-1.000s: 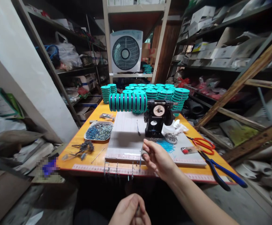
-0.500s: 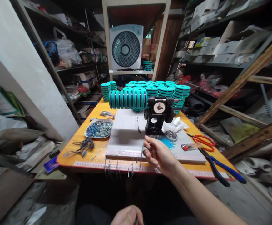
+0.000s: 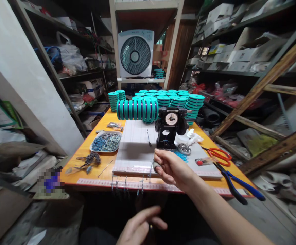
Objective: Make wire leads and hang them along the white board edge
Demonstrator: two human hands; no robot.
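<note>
My right hand (image 3: pixel 169 168) is closed in a pinch above the front edge of the white board (image 3: pixel 135 149), with a thin dark line and a small grey piece at its fingertips. Low in the view, in front of the table, my left hand (image 3: pixel 142 226) has its fingers apart; nothing shows between them. Beyond my right hand stands a black winding device (image 3: pixel 167 127) with a row of teal spools (image 3: pixel 137 110) on its shaft. Short rigs with thin lines (image 3: pixel 127 183) hang at the board's front edge.
A tray of small blue-grey pieces (image 3: pixel 106 141) sits left of the board. At the right lie orange-handled scissors (image 3: pixel 220 154), blue-handled pliers (image 3: pixel 242 183) and a round dish of metal bits (image 3: pixel 184 148). Teal spool stacks (image 3: pixel 195 105) and a box fan (image 3: pixel 135 54) stand behind.
My left hand has risen slightly and its fingers have spread from a closed shape. My right hand stays nearly in place, still pinching. The view has shifted slightly.
</note>
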